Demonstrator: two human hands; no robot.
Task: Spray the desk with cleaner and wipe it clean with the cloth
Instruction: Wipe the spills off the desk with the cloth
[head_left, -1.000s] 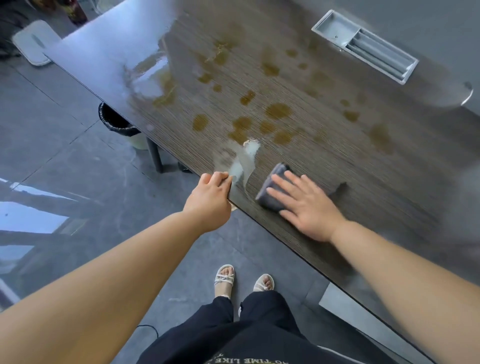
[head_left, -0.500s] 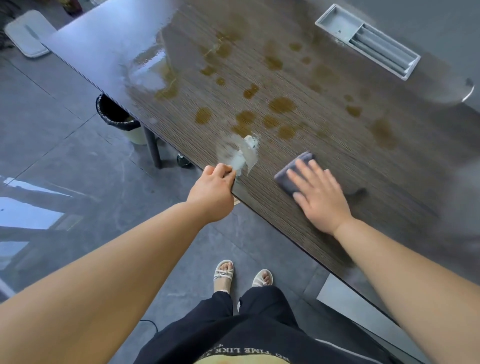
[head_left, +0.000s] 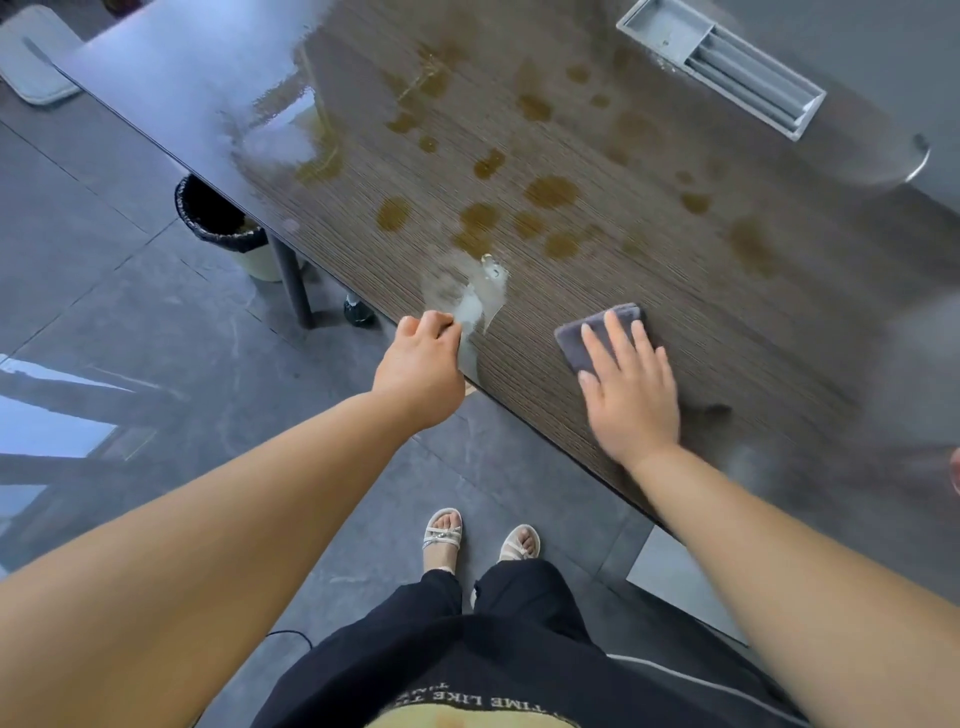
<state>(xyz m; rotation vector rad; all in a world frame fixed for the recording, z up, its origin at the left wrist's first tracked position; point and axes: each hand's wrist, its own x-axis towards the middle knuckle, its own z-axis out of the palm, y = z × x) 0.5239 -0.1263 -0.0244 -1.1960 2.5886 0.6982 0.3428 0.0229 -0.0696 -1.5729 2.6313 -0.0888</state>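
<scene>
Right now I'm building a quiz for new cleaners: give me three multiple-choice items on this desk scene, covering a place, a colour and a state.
1. Where is the cloth?
A. on the floor
B. under the right hand on the desk
C. in the bin

2. What colour are the stains?
A. yellow-brown
B. blue
C. red

3. How is the left hand?
A. flat on the cloth
B. curled at the desk's near edge
C. holding a bottle

Key: B, the right hand presses the grey cloth onto the desk; A, the stains look yellow-brown; B, the left hand curls at the edge.
</scene>
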